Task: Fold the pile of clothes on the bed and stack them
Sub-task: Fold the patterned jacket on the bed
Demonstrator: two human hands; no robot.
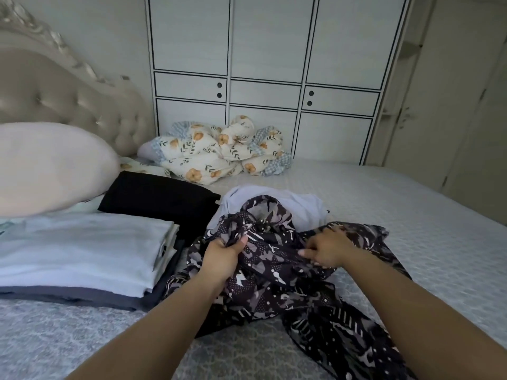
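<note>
A crumpled dark patterned garment [277,272], black with grey and white shapes, lies bunched in the middle of the bed. My left hand [223,256] grips a fold of it near its upper left. My right hand [326,249] pinches the cloth a little to the right, fingers curled into the fabric. Behind the garment lies a pale lilac piece of clothing [274,200], partly covered by it. To the left sits a stack of folded clothes [82,253], pale blue on top and dark grey beneath. A folded black item [159,200] lies behind that stack.
The grey patterned bedspread [411,215] stretches to the right and front. A floral quilt [219,152] is heaped at the far side. A large pale pillow [49,168] and a tufted headboard [68,94] stand at the left. White wardrobe doors [269,64] fill the back wall.
</note>
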